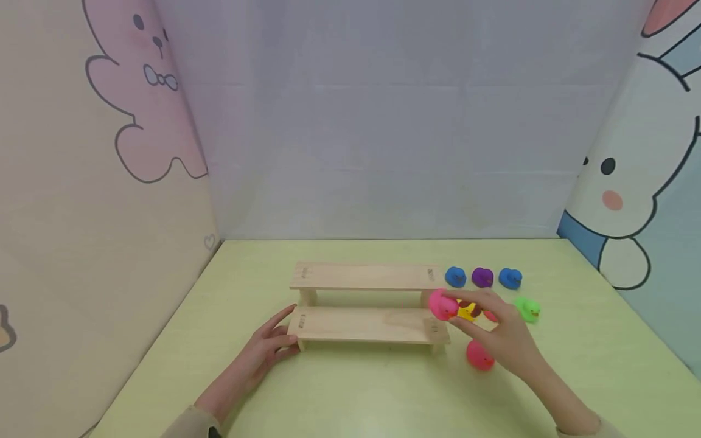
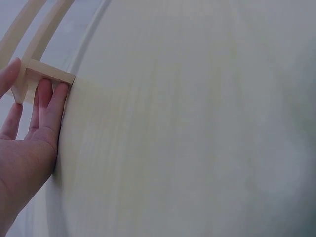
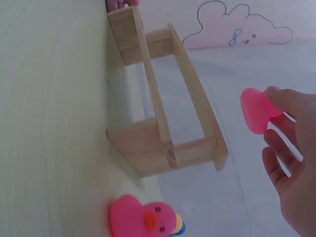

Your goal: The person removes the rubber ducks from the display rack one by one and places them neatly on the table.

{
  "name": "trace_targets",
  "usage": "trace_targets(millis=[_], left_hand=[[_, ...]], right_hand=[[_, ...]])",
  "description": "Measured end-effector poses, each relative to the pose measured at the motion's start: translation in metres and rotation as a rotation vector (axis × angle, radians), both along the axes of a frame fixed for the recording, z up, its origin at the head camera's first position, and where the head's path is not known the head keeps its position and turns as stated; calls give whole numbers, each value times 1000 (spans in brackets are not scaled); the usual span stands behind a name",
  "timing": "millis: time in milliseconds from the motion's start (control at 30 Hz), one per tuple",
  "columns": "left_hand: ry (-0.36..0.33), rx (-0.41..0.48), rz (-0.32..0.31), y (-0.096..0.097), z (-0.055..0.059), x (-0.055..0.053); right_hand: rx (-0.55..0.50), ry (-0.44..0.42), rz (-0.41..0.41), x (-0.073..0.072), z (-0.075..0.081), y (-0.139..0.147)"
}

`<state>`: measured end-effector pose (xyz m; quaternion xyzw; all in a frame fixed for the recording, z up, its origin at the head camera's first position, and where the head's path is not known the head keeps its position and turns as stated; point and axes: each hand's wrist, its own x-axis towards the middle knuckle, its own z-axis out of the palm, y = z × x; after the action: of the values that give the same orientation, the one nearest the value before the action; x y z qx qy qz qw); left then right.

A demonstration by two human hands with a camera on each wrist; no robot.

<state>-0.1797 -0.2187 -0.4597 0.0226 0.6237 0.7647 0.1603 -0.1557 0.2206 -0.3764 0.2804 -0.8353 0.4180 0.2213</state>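
Observation:
A small two-step wooden shelf (image 1: 372, 325) stands on the table. My left hand (image 1: 265, 350) holds its left end, thumb and a finger straddling the lower board's end and other fingers against the side panel (image 2: 52, 71). Between thumb and fingertips, my right hand (image 1: 501, 331) pinches a pink rubber duck (image 1: 440, 305) by the shelf's right end. The right wrist view shows this pink duck (image 3: 255, 111) raised. Partly hidden behind the right hand are a yellow duck (image 1: 467, 312) and a reddish duck (image 1: 490, 316). Another reddish-pink duck (image 1: 479, 356) sits below the right hand.
Along the back right, a blue duck (image 1: 455, 277), a purple duck (image 1: 482, 277) and another blue duck (image 1: 510, 278) stand in a row. A green duck (image 1: 528, 309) sits right of the right hand. Printed cloth walls (image 1: 383, 121) enclose the pale table (image 1: 350, 389).

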Motion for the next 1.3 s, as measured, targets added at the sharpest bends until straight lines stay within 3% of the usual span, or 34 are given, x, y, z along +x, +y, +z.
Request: trace_targets(millis=[200, 467, 867, 1300], left_hand=[[1, 4, -2, 0, 1, -1], [3, 3, -9, -1, 2, -1], [6, 4, -21, -1, 3, -1], [7, 7, -33, -1, 3, 0]], right_hand=[[36, 9, -77, 12, 2, 33], [84, -55, -213, 17, -4, 68], [142, -82, -295, 20, -27, 120], [246, -300, -324, 21, -48, 154]])
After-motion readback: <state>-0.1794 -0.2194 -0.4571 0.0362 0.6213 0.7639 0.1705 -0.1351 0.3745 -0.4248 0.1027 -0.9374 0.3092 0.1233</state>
